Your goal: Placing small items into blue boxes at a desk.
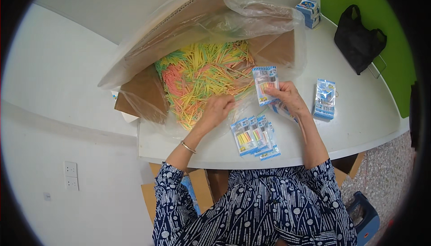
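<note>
Curling 1 left hand point(219, 109) over countless yellow, pink and green sticks point(206, 68) in 1 carton point(144, 88); cannot tell if pinching any. Counting at least 3 overlapping packets point(246, 139) on the table point(197, 152). Pinching 1 clear, blue-striped packet point(265, 82) of coloured sticks above the table with 1 right hand point(289, 98).

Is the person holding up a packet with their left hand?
No, the right hand holds the packet, while the left hand is by the near edge of the colourful sticks.
</note>
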Action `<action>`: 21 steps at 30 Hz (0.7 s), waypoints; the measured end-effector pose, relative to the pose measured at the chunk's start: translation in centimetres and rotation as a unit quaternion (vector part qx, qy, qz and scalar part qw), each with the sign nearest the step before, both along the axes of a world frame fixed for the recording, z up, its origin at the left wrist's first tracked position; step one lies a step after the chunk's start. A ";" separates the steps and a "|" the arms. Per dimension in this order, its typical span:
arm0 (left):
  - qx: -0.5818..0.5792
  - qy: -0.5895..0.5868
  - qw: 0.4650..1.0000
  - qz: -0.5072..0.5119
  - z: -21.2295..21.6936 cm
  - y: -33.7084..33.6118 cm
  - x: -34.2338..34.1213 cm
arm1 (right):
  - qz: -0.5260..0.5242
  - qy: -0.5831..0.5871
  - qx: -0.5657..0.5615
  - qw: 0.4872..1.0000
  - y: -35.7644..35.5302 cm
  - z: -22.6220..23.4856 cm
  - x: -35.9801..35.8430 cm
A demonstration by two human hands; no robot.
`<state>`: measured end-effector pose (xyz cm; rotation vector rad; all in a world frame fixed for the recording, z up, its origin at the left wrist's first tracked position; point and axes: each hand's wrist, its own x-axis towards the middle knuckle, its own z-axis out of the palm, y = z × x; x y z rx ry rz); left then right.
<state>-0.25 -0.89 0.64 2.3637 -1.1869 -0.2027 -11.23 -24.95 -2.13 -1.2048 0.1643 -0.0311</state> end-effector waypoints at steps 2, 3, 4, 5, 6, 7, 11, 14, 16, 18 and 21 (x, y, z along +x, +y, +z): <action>-0.030 -0.070 0.996 -0.053 -1.1 -0.5 -0.7 | -0.001 0.001 0.011 1.000 -0.1 -0.4 0.0; -0.036 -0.077 0.996 -0.041 -1.6 -0.6 -1.1 | 0.000 0.000 0.021 1.000 -0.2 -0.5 0.0; -0.041 -0.084 0.995 -0.028 -1.6 -0.8 -1.3 | -0.001 0.000 0.020 1.000 -0.3 -0.5 -0.1; -0.043 -0.083 0.995 -0.029 -1.7 -1.0 -1.0 | 0.002 0.007 0.023 1.000 -0.4 -0.2 -0.2; -0.040 -0.117 0.992 -0.026 -1.6 -1.4 -0.3 | 0.004 0.013 0.026 1.000 -0.5 -0.2 -0.3; -0.038 -0.152 0.987 -0.021 -1.4 -1.6 0.1 | 0.005 0.013 0.025 1.000 -0.5 -0.1 -0.3; 0.012 -0.216 0.976 -0.013 -2.9 -2.7 1.6 | 0.023 0.026 0.012 0.999 -0.2 0.0 -0.4; 0.011 -0.265 0.963 -0.057 -3.0 -2.9 1.7 | 0.039 0.036 0.003 0.999 -0.2 -0.3 -0.2; 0.025 -0.269 0.959 -0.083 -2.4 -3.0 1.5 | 0.050 0.032 0.006 0.998 -0.4 -0.5 -0.2; 0.043 -0.261 0.960 -0.088 -2.3 -3.2 1.6 | 0.053 0.030 0.001 0.998 -0.5 -0.5 -0.2; 0.069 -0.258 0.959 -0.097 -1.9 -3.4 2.2 | 0.058 0.040 -0.035 0.997 -0.4 -0.4 -0.3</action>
